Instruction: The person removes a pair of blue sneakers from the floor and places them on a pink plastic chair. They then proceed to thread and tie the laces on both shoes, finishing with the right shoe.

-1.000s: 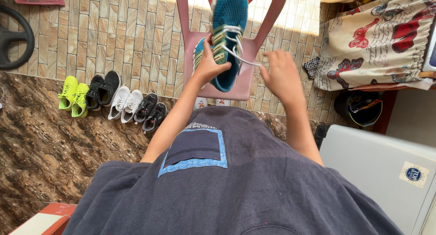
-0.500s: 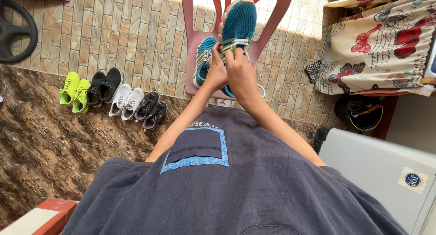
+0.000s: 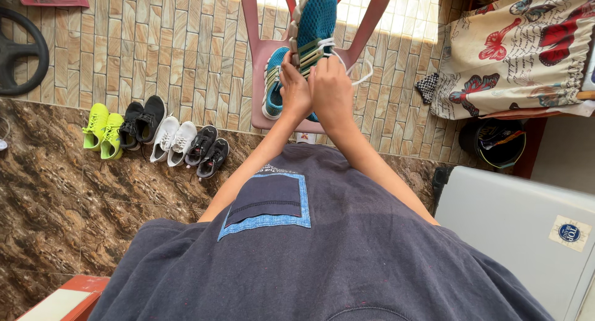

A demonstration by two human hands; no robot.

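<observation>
We count two teal mesh shoes: one (image 3: 314,23) raised, one (image 3: 273,82) lying on the single pink plastic chair (image 3: 257,45). On the floor (image 3: 93,203) stand eight more shoes in four pairs: one neon yellow (image 3: 102,130), one black (image 3: 141,119), one white (image 3: 173,139), one black-and-grey (image 3: 207,150). One steering wheel (image 3: 18,51), one butterfly-print cloth (image 3: 514,48).

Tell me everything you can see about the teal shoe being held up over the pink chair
The teal shoe is a mesh sneaker with white laces and pale striped side trim. It is held raised, toe pointing away, above the pink plastic chair. The left hand and right hand sit close together at its lace end, fingers on the laces; a white lace loop hangs to the right. Its mate lies on the chair seat just below.
</observation>
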